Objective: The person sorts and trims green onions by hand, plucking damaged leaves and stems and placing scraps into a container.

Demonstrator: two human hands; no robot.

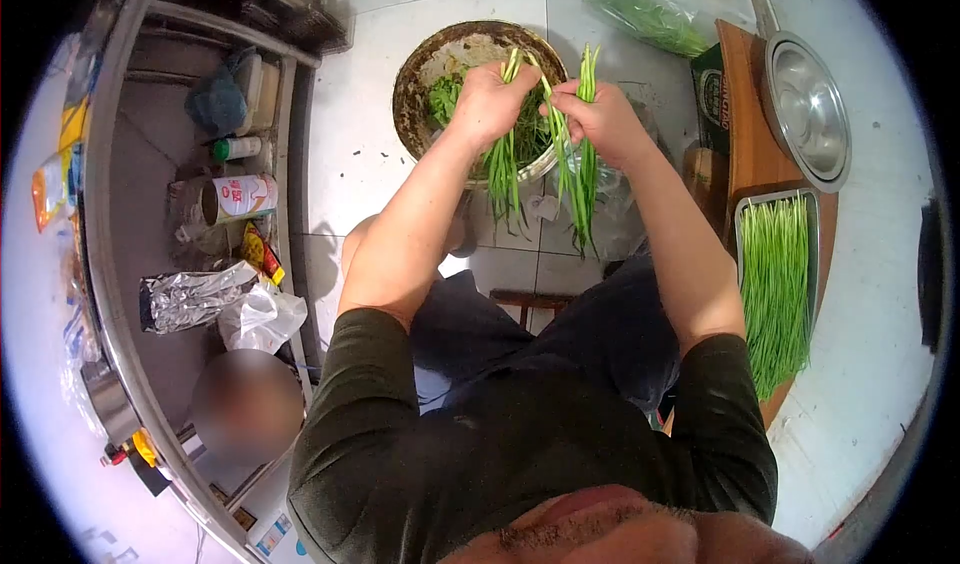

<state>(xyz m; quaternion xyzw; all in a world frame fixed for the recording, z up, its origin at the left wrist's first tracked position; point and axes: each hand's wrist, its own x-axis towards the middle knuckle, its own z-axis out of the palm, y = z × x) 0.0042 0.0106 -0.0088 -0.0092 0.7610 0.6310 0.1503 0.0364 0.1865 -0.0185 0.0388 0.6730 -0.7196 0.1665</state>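
Observation:
My left hand [490,104] is closed around a bunch of garlic chives [503,174], pale stems up and green leaves hanging down. Beside it, my right hand [600,122] grips a second bunch of chives [583,199] between thumb and fingers. A few strands span the small gap between the hands. Both hands are over the near right side of a round, dirt-stained basin [408,114]. Inside the basin lie green leaves and scraps [446,96], partly hidden by my left hand and the chives.
A metal tray [812,204] of neatly lined-up chives [775,294] rests on a cardboard box [745,114] at right, near a steel bowl [806,109]. A plastic bag of greens [650,14] lies behind. Shelving at left holds a can [245,196] and bags [262,316].

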